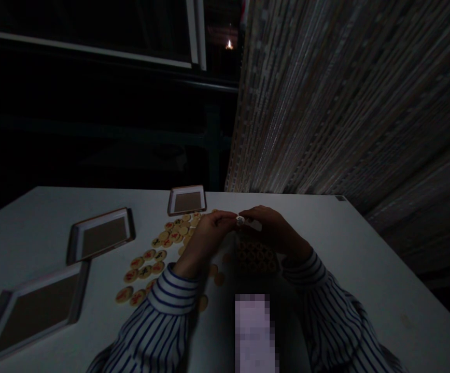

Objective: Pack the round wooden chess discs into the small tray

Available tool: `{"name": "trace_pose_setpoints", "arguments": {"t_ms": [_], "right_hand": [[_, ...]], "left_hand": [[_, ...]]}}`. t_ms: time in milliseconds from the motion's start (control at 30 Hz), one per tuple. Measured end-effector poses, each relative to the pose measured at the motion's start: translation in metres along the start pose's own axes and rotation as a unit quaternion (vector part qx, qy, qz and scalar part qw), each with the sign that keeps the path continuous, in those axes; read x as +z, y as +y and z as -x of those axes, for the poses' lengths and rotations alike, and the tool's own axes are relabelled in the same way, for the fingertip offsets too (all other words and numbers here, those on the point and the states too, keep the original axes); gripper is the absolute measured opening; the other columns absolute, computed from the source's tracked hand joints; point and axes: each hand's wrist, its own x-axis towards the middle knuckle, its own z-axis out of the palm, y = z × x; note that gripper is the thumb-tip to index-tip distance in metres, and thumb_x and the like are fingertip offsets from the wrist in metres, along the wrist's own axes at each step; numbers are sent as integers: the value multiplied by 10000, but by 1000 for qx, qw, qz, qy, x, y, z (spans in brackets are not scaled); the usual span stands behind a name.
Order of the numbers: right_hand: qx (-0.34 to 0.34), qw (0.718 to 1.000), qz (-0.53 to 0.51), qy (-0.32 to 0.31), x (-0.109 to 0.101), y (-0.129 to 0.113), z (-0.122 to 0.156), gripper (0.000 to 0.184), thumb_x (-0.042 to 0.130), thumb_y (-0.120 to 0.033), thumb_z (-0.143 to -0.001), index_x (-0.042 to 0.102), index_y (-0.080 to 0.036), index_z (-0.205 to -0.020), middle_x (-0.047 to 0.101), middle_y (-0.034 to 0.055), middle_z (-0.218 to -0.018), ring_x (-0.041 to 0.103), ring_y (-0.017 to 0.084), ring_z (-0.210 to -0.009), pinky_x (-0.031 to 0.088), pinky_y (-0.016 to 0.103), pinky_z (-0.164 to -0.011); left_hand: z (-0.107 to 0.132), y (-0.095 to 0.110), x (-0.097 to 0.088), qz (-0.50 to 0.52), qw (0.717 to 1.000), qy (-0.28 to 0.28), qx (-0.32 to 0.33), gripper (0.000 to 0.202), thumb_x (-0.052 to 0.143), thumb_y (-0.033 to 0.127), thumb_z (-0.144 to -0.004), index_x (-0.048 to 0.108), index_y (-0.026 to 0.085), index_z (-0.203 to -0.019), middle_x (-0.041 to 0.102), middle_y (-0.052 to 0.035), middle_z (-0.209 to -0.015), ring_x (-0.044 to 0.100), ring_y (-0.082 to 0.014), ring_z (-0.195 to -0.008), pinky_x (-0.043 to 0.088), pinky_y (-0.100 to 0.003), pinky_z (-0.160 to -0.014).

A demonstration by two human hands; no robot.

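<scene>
A round xiangqi piece [240,220] with a dark character on its pale face is held up over the table. My left hand [209,233] pinches it from the left with its fingertips. From the right, the closed thumb and finger of my right hand [267,225] meet the same piece. Below my right hand is a dark box [258,268] filled with rows of round pieces; its far side is hidden by that hand. Many loose xiangqi pieces [144,271], with red or dark characters, lie left of and partly behind my left arm.
Three shallow open trays stand on the white table [365,269]: a small one [170,207] at the back, a middle one [130,225] and a large one [80,292] at left. A pixelated pale patch [254,331] covers the front. A string curtain [287,103] hangs behind.
</scene>
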Motion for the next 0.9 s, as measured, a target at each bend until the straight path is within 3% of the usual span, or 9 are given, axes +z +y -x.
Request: {"name": "trace_pose_setpoints", "arguments": {"t_ms": [233, 433, 500, 567, 667, 767, 900], "right_hand": [[6, 1000, 9, -18, 1, 4, 1, 205, 590, -216, -750, 605, -150, -944, 654, 54, -832, 560, 133, -733, 409, 244, -667], [-4, 998, 28, -55, 8, 21, 8, 172, 565, -236, -775, 581, -153, -924, 641, 40, -820, 553, 121, -725, 387, 226, -664], [4, 996, 40, -75, 10, 23, 9, 157, 557, -251, -784, 583, -154, -905, 639, 37, -803, 552, 117, -704, 376, 220, -646], [18, 993, 56, -102, 11, 23, 9, 165, 551, -271, -790, 590, -153, -899, 644, 44, -804, 561, 121, -701, 371, 223, -642], [46, 984, 93, -143, 12, 21, 8, 185, 531, -289, -804, 603, -154, -907, 656, 62, -808, 585, 142, -720, 371, 234, -644], [65, 975, 125, -172, 15, 20, 7, 203, 499, -281, -822, 603, -152, -939, 662, 80, -818, 602, 159, -748, 378, 238, -651], [78, 962, 167, -203, 17, 19, 6, 207, 464, -261, -835, 597, -149, -947, 663, 92, -827, 612, 175, -771, 389, 242, -651]], "left_hand": [[-1, -3, -1, -54, 998, 8, -17, 269, 594, 273, -696, 630, 112, -908, 674, -72, -823, 622, -172, -789, 475, -291, -731], [1, -3, -6, -86, 995, 29, -39, 326, 544, 316, -735, 587, 131, -1000, 675, -53, -781, 615, -145, -656, 450, -232, -540], [0, -5, -9, -128, 991, 33, -31, 331, 518, 326, -747, 582, 139, -1012, 675, -55, -815, 612, -149, -660, 447, -237, -538], [-1, -8, -11, -210, 977, 38, 6, 304, 501, 313, -755, 601, 141, -985, 674, -66, -870, 614, -166, -748, 460, -263, -635], [-2, -12, -13, -350, 935, 30, 57, 272, 466, 303, -779, 632, 155, -934, 666, -78, -935, 597, -190, -866, 432, -287, -757], [0, -15, -12, -422, 904, 15, 64, 279, 417, 308, -812, 629, 178, -939, 664, -72, -936, 594, -190, -860, 418, -278, -728], [2, -14, -11, -451, 890, -1, 63, 283, 390, 314, -831, 618, 187, -941, 662, -71, -933, 594, -190, -848, 401, -273, -701]]}}
